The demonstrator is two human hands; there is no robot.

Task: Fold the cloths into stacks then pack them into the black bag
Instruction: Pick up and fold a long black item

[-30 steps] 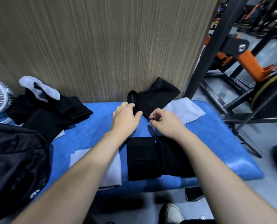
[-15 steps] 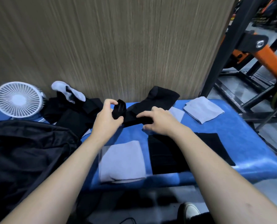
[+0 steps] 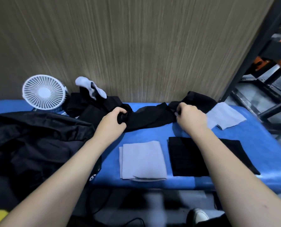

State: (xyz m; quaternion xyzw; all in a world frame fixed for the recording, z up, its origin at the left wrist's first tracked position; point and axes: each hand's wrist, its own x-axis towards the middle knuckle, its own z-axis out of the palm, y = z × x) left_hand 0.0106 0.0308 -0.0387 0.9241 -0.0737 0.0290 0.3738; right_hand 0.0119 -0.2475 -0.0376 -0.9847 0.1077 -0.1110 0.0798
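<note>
I'm gripping a black cloth (image 3: 150, 117) by its ends, left hand (image 3: 114, 119) bunching one, right hand (image 3: 189, 117) pinching the other. It's stretching sideways between them over the counter (image 3: 244, 145), both hands equally near. Folded stacks are lying nearer me; the bag (image 3: 38, 145) is sitting left of my left hand.

A small white fan (image 3: 44, 92) stands on the blue tabletop (image 3: 234, 133) against a wood-grain wall panel (image 3: 136, 46). A dark metal frame (image 3: 257, 40) rises at right.
</note>
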